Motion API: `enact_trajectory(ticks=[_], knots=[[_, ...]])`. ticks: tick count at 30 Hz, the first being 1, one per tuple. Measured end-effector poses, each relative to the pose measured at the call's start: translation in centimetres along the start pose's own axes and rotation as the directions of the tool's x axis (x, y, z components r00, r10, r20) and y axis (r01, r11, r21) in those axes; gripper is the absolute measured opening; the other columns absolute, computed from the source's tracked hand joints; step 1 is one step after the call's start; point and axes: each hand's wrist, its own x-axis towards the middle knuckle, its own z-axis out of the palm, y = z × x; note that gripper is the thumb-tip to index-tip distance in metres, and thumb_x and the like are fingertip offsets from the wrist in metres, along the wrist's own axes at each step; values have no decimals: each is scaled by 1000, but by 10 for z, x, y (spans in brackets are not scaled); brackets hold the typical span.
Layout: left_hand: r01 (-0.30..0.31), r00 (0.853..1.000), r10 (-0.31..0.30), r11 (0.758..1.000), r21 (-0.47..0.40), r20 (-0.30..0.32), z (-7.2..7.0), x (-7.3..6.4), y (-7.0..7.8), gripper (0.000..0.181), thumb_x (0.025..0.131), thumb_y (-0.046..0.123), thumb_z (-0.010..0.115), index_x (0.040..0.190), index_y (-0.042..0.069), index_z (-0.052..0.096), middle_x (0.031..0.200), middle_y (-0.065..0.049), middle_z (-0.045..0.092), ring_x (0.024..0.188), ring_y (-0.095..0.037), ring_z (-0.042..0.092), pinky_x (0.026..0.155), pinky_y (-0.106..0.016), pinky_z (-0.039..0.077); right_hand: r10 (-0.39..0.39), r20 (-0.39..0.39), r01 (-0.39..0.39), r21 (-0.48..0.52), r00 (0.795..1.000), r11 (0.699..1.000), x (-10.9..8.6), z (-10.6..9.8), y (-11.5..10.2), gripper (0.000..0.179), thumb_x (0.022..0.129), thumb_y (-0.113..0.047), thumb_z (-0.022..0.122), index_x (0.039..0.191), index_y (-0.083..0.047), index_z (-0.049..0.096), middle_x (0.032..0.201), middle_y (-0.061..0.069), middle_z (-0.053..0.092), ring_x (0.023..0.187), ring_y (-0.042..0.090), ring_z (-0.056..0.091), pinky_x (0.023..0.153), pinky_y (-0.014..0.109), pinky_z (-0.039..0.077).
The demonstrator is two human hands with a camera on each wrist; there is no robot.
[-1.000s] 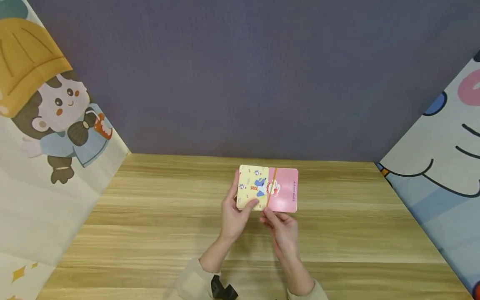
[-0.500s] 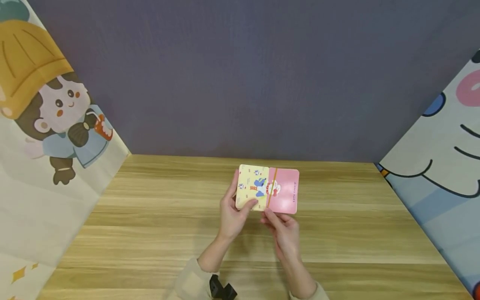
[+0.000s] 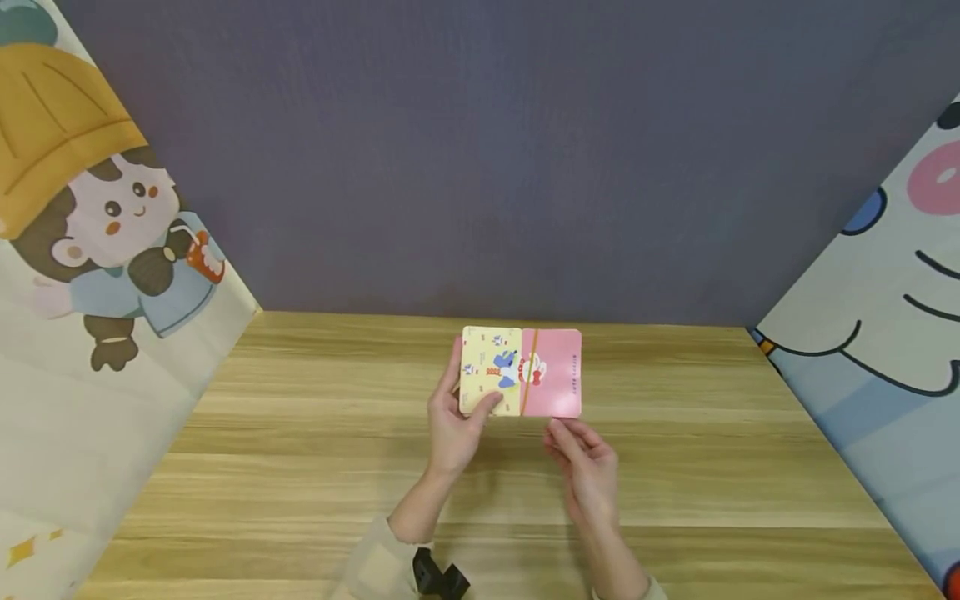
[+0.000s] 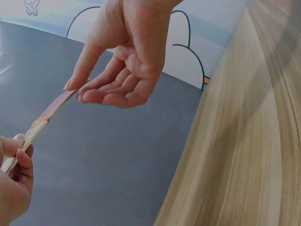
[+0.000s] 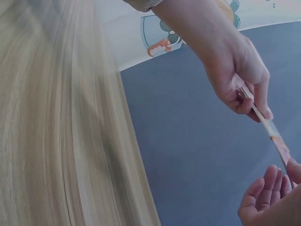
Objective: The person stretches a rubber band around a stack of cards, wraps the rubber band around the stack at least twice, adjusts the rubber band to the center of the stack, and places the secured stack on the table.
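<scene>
A small open notebook [image 3: 551, 375] is held up above the wooden table, one half yellow with cartoon prints, the other pink with a white rabbit. An orange rubber band [image 3: 529, 367] runs across it beside the fold. My left hand [image 3: 453, 429] grips the yellow half, thumb on top and fingers behind. At the lower edge of the pink half is my right hand [image 3: 588, 467]; in the left wrist view, the right thumb [image 4: 77, 77] and forefinger pinch that end. Edge-on in the right wrist view, the notebook [image 5: 267, 123] looks thin, the left hand's fingers wrapped round its thicker half.
The wooden table [image 3: 315, 467] meets a dark grey panel [image 3: 480, 167] at its back edge. Cartoon-printed walls flank it, with a child in a yellow hat [image 3: 67, 125] on the left. A black device [image 3: 438, 575] sits at the left sleeve.
My right hand has moved right along the lower edge, from near the rubber band to the pink end. The notebook and left hand have shifted slightly left.
</scene>
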Motion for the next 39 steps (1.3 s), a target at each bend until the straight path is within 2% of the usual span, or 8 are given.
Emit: enact_trajectory(ticks=[5, 11, 14, 21, 26, 29, 35, 39], knots=[[-8, 999, 9, 1000, 10, -39, 6, 10, -8, 77, 74, -13, 62, 139, 5, 25, 129, -19, 43, 51, -6, 50, 36, -18, 44, -52, 58, 52, 6, 997, 999, 13, 0, -23, 22, 80, 1, 61, 100, 10, 59, 90, 18, 64, 74, 22, 63, 70, 36, 55], [-26, 999, 26, 1000, 13, -48, 8, 18, -15, 77, 74, -14, 61, 139, 3, 23, 134, -18, 38, 51, -6, 50, 36, -16, 44, -69, -5, 69, -25, 998, 997, 39, -26, -23, 28, 79, 2, 63, 103, 14, 55, 95, 24, 61, 75, 25, 62, 68, 36, 55], [-23, 999, 23, 1000, 12, -39, 6, 18, -16, 77, 74, -15, 61, 139, 1, 22, 135, -18, 36, 62, -10, 57, 42, -18, 49, -103, 6, 103, -46, 995, 994, 46, -34, -26, 29, 79, 3, 62, 104, 16, 54, 94, 26, 60, 76, 27, 61, 69, 37, 55], [1, 999, -1, 1000, -1, -40, 3, 18, -17, 77, 73, -14, 61, 138, -1, 22, 138, -18, 31, 94, -29, 58, 71, -30, 53, -227, 114, 247, -212, 967, 946, 73, -53, -34, 28, 79, 6, 61, 105, 15, 55, 97, 32, 57, 81, 37, 59, 73, 42, 53], [25, 999, -25, 1000, 8, -32, 3, 16, -18, 78, 73, -13, 62, 138, -1, 21, 140, -15, 28, 96, -33, 57, 73, -30, 52, -259, 208, 311, -274, 943, 910, 92, -58, -42, 28, 78, 10, 61, 105, 13, 57, 97, 31, 58, 82, 38, 58, 73, 38, 52], [27, 999, -26, 1000, 10, -24, 3, 15, -17, 78, 73, -12, 63, 138, -1, 20, 141, -15, 26, 97, -33, 56, 74, -31, 52, -255, 253, 328, -315, 933, 891, 89, -34, -68, 26, 76, 11, 61, 102, 11, 59, 95, 26, 60, 82, 32, 59, 72, 32, 52], [23, 1000, -23, 1000, 1, -3, 5, 13, -16, 78, 74, -11, 63, 138, -1, 21, 138, -17, 30, 98, -34, 56, 74, -32, 52, -208, 255, 310, -475, 944, 824, 48, 66, -150, 22, 79, -4, 66, 96, 9, 61, 89, 10, 65, 80, 19, 59, 72, 22, 50], [14, 1000, -14, 1000, -3, 8, 5, 11, -16, 78, 74, -11, 63, 138, -2, 20, 138, -18, 30, 97, -35, 56, 74, -32, 52, -164, 261, 287, -552, 951, 783, 50, 88, -166, 21, 79, -2, 65, 96, 9, 62, 88, 2, 66, 81, 14, 60, 74, 19, 50]])
